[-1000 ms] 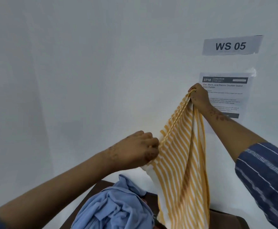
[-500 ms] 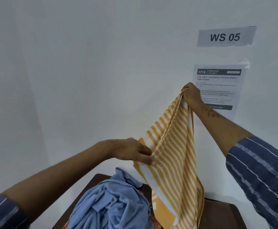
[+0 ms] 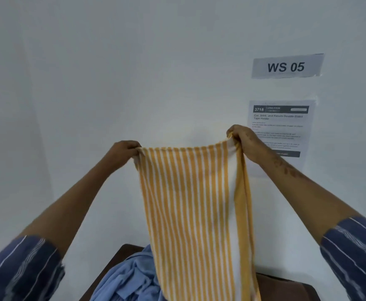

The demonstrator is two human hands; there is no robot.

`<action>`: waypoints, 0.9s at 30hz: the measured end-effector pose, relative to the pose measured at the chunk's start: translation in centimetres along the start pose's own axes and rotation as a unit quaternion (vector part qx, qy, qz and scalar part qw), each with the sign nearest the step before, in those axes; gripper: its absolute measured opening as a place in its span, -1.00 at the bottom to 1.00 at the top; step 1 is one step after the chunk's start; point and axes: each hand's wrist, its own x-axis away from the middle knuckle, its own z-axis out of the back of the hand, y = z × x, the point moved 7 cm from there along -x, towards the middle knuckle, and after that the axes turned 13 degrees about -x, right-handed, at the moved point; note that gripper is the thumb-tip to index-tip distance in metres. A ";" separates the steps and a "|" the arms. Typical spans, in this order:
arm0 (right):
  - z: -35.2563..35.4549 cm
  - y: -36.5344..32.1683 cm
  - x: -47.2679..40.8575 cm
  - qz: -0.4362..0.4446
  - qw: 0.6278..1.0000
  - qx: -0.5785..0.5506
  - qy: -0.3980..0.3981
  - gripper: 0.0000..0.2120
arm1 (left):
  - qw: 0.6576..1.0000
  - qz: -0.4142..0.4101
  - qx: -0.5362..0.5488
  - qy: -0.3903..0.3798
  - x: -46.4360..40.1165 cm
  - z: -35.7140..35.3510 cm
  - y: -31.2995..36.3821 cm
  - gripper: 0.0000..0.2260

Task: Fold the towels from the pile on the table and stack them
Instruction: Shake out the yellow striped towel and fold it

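Note:
A yellow-and-white striped towel point(image 3: 190, 209) hangs spread out in the air in front of the wall. My left hand point(image 3: 123, 152) pinches its top left corner and my right hand point(image 3: 243, 137) pinches its top right corner, a little higher. The towel's right edge is folded back on itself. Its lower end drops out of view at the bottom. Behind it, a crumpled light blue towel point(image 3: 132, 279) lies on the dark brown table point(image 3: 286, 290), partly hidden by the striped towel.
A white wall stands close behind the table. On it at the right are a "WS 05" label point(image 3: 286, 66) and a printed instruction sheet point(image 3: 280, 127). Only the table's far edge shows.
My left hand slid up along the top edge to the left corner and rose. The towel, which hung bunched from my right hand, is now stretched flat between both hands.

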 end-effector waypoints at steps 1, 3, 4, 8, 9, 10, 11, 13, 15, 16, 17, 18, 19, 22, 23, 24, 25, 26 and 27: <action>-0.2 0.3 0.1 -0.019 1.000 -0.018 -0.017 -0.84 | 0.999 0.000 -0.051 0.009 -0.8 0.3 -0.2 -0.84; -1.1 0.7 0.4 -0.040 0.995 -0.012 -0.090 -0.85 | 0.977 -0.018 -0.214 -0.003 -2.0 0.7 -0.4 -0.77; -1.6 0.7 0.6 -0.053 0.990 0.018 -0.129 -0.88 | 0.959 -0.034 -0.282 -0.016 -2.5 0.8 -0.6 -0.74; -1.1 -1.3 1.2 -0.015 0.966 0.208 -0.153 -0.87 | 0.930 -0.050 -0.362 -0.051 -3.6 1.6 -2.4 -0.72; -0.5 -2.2 1.2 0.012 0.962 0.245 -0.123 -0.84 | 0.934 -0.046 -0.350 -0.049 -3.6 1.7 -2.6 -0.72; -0.2 -2.9 1.3 0.026 0.958 0.262 -0.110 -0.82 | 0.940 -0.042 -0.335 -0.048 -3.7 1.8 -2.8 -0.72; -0.3 -3.2 1.5 0.020 0.954 0.270 -0.131 -0.82 | 0.946 -0.038 -0.318 -0.046 -3.7 1.8 -2.9 -0.73; -1.7 -3.3 2.8 -0.063 0.930 0.267 -0.246 -0.79 | 0.957 -0.028 -0.287 -0.047 -3.7 1.6 -3.1 -0.73; -2.2 -3.4 3.3 -0.127 0.898 0.304 -0.290 -0.67 | 0.968 -0.026 -0.248 -0.036 -3.9 1.4 -3.0 -0.73; -1.6 -3.8 2.6 -0.122 0.894 0.348 -0.255 -0.62 | 0.972 -0.037 -0.229 -0.026 -4.0 1.3 -2.4 -0.72; -0.9 -4.3 1.9 -0.110 0.891 0.391 -0.206 -0.59 | 0.976 -0.058 -0.209 -0.014 -4.0 1.2 -1.4 -0.74; -0.2 -4.7 1.3 -0.106 0.885 0.420 -0.172 -0.62 | 0.979 -0.084 -0.186 0.004 -4.0 1.2 -0.2 -0.78; 0.4 -5.0 0.9 -0.109 0.881 0.429 -0.164 -0.70 | 0.982 -0.109 -0.153 0.026 -3.9 1.4 1.3 -0.83; 3.6 -7.1 -0.8 -0.053 0.897 0.437 -0.042 -0.86 | 0.986 -0.111 0.097 0.078 -2.9 3.2 4.8 -0.82; 5.2 -7.8 -1.3 -0.016 0.898 0.439 0.024 -0.85 | 0.968 -0.117 0.203 0.089 -2.3 3.9 6.0 -0.83; 6.7 -8.4 -1.9 0.005 0.903 0.425 0.072 -0.83 | 0.944 -0.140 0.281 0.102 -1.7 4.8 7.7 -0.88; 7.9 -8.2 -2.1 0.006 0.911 0.400 0.102 -0.80 | 0.926 -0.170 0.321 0.104 -0.7 5.2 9.3 -0.90; 8.8 -8.3 -2.4 0.003 0.919 0.374 0.125 -0.79 | 0.916 -0.201 0.333 0.100 0.2 5.7 11.3 -0.91; 9.7 -8.2 -2.5 0.001 0.923 0.356 0.146 -0.78 | 0.914 -0.230 0.322 0.092 1.1 5.8 13.0 -0.91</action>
